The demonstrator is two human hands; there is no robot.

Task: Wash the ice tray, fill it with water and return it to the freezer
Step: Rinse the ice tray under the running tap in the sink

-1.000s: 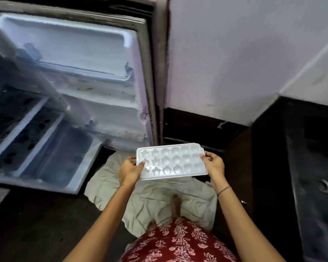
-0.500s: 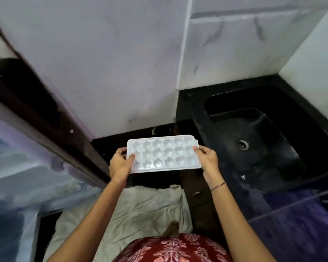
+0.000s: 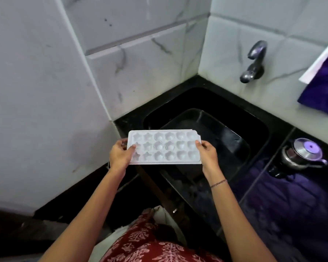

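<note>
A white ice tray [image 3: 164, 147] with star, flower and heart shaped cells is held level in front of me, over the near left edge of a black sink [image 3: 212, 133]. My left hand [image 3: 119, 156] grips its left end, thumb on top. My right hand [image 3: 206, 155] grips its right end the same way. The cells look empty. A metal tap [image 3: 253, 62] sticks out of the tiled wall above the sink's far right side. The freezer is out of view.
A steel kettle [image 3: 301, 155] stands on the dark counter [image 3: 292, 205] right of the sink. A purple cloth [image 3: 322, 87] hangs at the right edge. White marble-look tiles [image 3: 140, 59] close the corner. A pale wall panel [image 3: 36, 110] stands on my left.
I have turned right from the open fridge to the sink, carrying the tray in both hands. The fridge has left the view; the tap and kettle have come in.
</note>
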